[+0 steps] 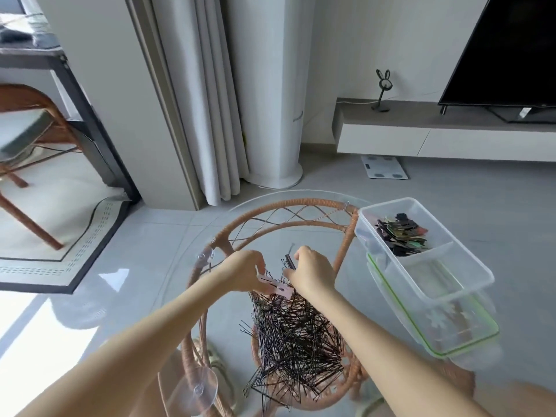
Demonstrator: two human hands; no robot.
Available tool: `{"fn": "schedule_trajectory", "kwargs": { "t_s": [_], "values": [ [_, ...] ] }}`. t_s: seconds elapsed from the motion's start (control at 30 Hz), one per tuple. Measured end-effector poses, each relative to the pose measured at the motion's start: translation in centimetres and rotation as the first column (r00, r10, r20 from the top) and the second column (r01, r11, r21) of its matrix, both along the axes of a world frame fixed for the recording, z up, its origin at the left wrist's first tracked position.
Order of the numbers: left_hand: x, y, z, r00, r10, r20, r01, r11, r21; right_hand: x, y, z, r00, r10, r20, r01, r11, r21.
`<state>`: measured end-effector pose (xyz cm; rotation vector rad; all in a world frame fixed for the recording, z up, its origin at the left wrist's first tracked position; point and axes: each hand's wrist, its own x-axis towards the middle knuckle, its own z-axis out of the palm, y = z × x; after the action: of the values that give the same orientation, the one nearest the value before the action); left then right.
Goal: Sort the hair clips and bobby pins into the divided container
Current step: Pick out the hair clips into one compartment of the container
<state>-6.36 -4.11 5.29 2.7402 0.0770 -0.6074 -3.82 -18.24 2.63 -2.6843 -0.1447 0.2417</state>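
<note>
Living-room setup: glass tabletop (168, 266) on a rattan frame (301, 202), TV (511, 49) on the wall unit in the bg. Big heap of black bobby pins (298, 335) sits mid-table right in front of us, w/ the divided container (427, 293) off at the right edge, perched on its green-seal lid (451, 347). Far compartment already has the hair clips (401, 233); the near one we can't read thru the plastic.

Our left hand (243, 270) pinches a pink card (275, 285) at the far end of the heap. Right hand (313, 270) is just beside it, fingertips pressed together on a dark pin (289, 261) sticking up.

Handling-wise, imo: the pins are light, springy wire, slick on glass, and they tangle, so grabbing the heap wholesale prob drags extras along. Better to nip a few at the closed bend, or rake a small bunch together and lift. Card looks thin & bendy, so hold it by an edge.

Labels: some print on the card but too small to read, nothing else legible.
</note>
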Motion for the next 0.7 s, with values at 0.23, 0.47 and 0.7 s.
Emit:
{"fn": "schedule_trajectory", "kwargs": {
  "t_s": [0.23, 0.47, 0.7],
  "values": [
    [0.3, -0.7, 1.2, 0.995, -0.044, -0.085, 0.046, 0.999, 0.021, 0.5, -1.1, 0.6, 0.994, -0.019, -0.106, 0.037, 0.984, 0.173],
    [0.0, 0.5, 2.2, 0.996, -0.060, 0.067, 0.060, 0.998, 0.010, -1.2, -3.5, 1.9, 0.994, -0.001, 0.110, -0.048, 0.896, 0.441],
    [-0.4, -1.1, 6.9, 0.962, -0.062, 0.267, 0.074, 0.997, -0.034, -3.0, -6.1, 3.5, 0.976, 0.012, 0.220, -0.173, 0.658, 0.733]
  ]
}}
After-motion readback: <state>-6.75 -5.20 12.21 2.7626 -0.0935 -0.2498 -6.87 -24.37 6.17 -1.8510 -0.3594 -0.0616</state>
